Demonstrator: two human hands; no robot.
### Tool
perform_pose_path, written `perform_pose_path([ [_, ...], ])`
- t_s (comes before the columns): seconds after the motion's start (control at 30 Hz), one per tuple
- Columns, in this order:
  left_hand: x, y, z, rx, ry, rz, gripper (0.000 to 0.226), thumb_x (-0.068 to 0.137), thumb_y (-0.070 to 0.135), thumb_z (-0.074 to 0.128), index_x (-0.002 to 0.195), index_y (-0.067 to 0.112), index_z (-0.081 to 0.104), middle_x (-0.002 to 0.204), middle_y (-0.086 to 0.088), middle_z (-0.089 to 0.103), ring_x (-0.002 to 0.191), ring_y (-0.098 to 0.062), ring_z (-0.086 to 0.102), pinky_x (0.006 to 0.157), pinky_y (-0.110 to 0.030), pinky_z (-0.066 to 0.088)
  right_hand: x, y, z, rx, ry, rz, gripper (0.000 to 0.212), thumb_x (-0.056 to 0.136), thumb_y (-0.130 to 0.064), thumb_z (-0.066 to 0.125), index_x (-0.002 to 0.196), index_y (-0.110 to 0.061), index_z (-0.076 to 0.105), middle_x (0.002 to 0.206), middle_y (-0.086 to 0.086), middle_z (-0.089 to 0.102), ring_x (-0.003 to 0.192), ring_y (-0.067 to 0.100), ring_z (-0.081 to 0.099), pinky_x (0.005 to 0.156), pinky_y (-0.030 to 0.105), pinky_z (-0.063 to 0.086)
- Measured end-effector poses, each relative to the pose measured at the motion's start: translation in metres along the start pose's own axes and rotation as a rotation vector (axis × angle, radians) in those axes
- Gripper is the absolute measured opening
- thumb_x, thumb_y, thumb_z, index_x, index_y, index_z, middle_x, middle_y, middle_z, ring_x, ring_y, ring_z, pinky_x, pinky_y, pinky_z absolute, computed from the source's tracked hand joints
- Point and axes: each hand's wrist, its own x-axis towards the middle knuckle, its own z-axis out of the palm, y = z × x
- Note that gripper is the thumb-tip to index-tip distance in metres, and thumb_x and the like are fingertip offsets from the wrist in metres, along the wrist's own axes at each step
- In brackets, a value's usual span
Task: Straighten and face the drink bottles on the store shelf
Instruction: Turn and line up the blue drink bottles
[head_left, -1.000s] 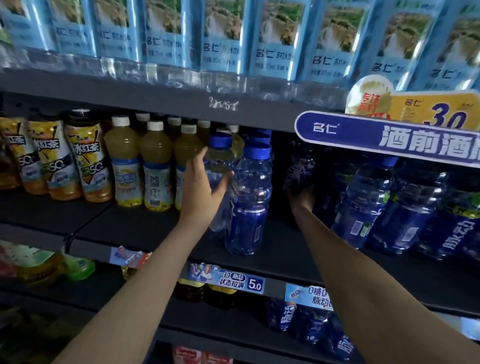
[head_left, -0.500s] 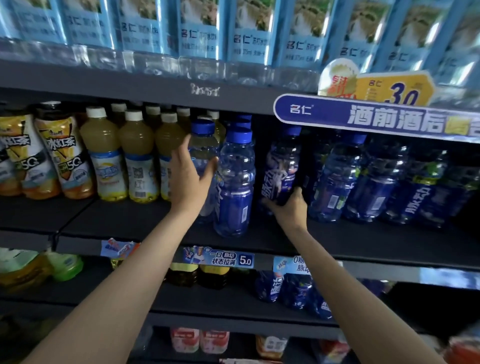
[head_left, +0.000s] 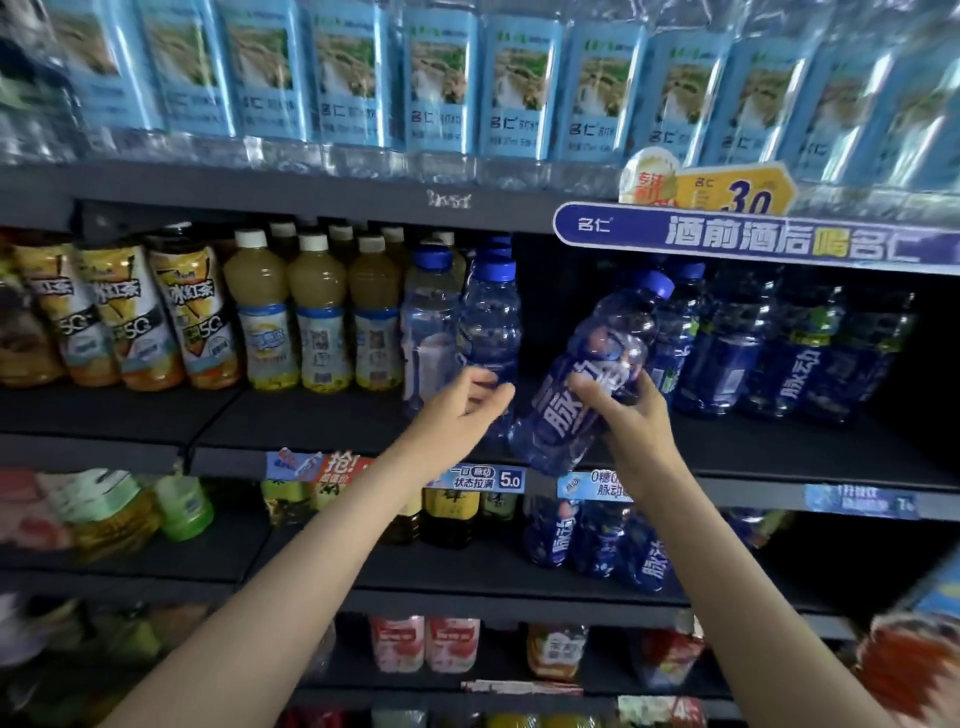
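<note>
While gripped near its middle by the right hand (head_left: 631, 415), blue-capped bottle (head_left: 587, 374) leaned off the vertical, long axis slanted, cap up and to the right, base down and to the left at the near lip of the middle shelf (head_left: 779, 457). Label with large white characters turned toward the camera. Fingers and thumb curled round the bottle's waist, closed on it firmly. Cannot tell whether the base touched the shelf or hung just over it.

Just left of it, left hand (head_left: 462, 410) held loosely curled, fingers half bent, fingertips at the lower part of an upright blue bottle (head_left: 491, 332); contact or a true hold could not be told through the blur. Beside that, a paler clear bottle (head_left: 428, 332), also upright.

Further right, a dark row of blue bottles (head_left: 769, 348) standing farther back on the same shelf. To the left, yellow juice bottles (head_left: 317, 312) with white caps, then iced tea bottles (head_left: 192, 312). Along the shelf edge, price tags (head_left: 483, 478). Above, a blue banner sign (head_left: 753, 239) and, on the top shelf, wrapped packs of water (head_left: 441, 83). Below, more bottles, blurred.
</note>
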Motion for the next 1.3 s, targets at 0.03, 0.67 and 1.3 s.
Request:
perform_pose_path([
  [0.03,-0.004,0.005,0.000,-0.054,-0.110,-0.070,0.041,0.095,0.042,0.042,0.129,0.019,0.046,0.121,0.007,0.053,0.108,-0.003,0.048,0.086,-0.013,0.037,-0.007,-0.004,-0.002,0.053,-0.059,0.005,0.042,0.082,-0.017,0.070,0.119,-0.012,0.053,0.103,0.004,0.069,0.082,0.013,0.070,0.062,0.025,0.056],
  [0.67,-0.051,0.012,0.011,0.048,0.111,0.034,0.058,0.067,0.041,0.080,0.114,0.021,0.051,0.109,0.007,0.055,0.095,-0.009,0.054,0.075,-0.020,0.044,-0.064,-0.027,0.021,-0.039,0.019,0.000,0.056,0.062,-0.035,0.085,0.106,-0.008,0.062,0.100,0.010,0.072,0.093,0.028,0.069,0.086,0.051,0.055],
  [1.3,-0.035,-0.004,0.021,0.519,0.177,0.603,0.076,0.068,0.033,0.081,0.129,0.007,0.043,0.126,-0.007,0.041,0.118,-0.019,0.040,0.097,-0.027,0.035,-0.061,-0.007,-0.007,0.210,0.022,0.123,0.057,0.075,-0.023,0.076,0.123,0.000,0.053,0.103,0.013,0.072,0.090,0.023,0.071,0.090,0.049,0.053],
])
